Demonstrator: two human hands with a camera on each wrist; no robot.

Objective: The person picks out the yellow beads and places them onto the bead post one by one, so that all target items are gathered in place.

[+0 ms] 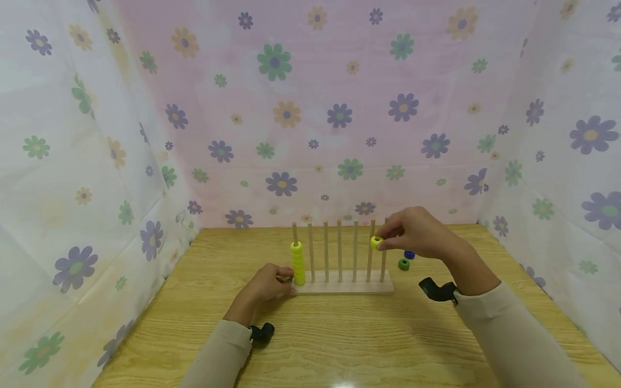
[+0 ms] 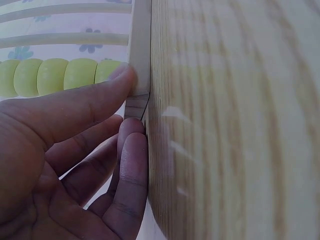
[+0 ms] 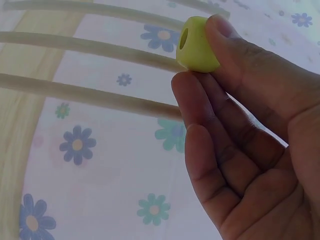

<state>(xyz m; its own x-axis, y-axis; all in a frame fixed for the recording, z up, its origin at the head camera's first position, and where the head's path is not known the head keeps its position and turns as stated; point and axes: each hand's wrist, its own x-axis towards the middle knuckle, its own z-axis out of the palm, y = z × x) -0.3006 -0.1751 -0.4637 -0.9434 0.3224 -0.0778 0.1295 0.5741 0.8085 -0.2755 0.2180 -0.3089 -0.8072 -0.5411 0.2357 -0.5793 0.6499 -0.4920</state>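
Observation:
A wooden peg rack [image 1: 342, 287] stands on the table with several upright pegs. Its leftmost peg carries a stack of yellow beads [image 1: 297, 264], seen sideways in the left wrist view as rounded yellow beads [image 2: 51, 77]. My left hand [image 1: 267, 282] holds the left end of the rack's base [image 2: 140, 50], thumb on one face and fingertips at the end. Between thumb and fingertips my right hand [image 1: 418, 233] pinches a yellow bead [image 1: 376, 243], raised near the upper part of the right-hand pegs. The hole of this bead [image 3: 199, 46] shows in the right wrist view.
A green bead [image 1: 404, 264] and a blue bead [image 1: 409, 254] lie on the table right of the rack, the blue one partly behind my right hand. Flower-patterned cloth [image 1: 310, 108] walls in the wooden table [image 1: 339, 339] at the back and both sides.

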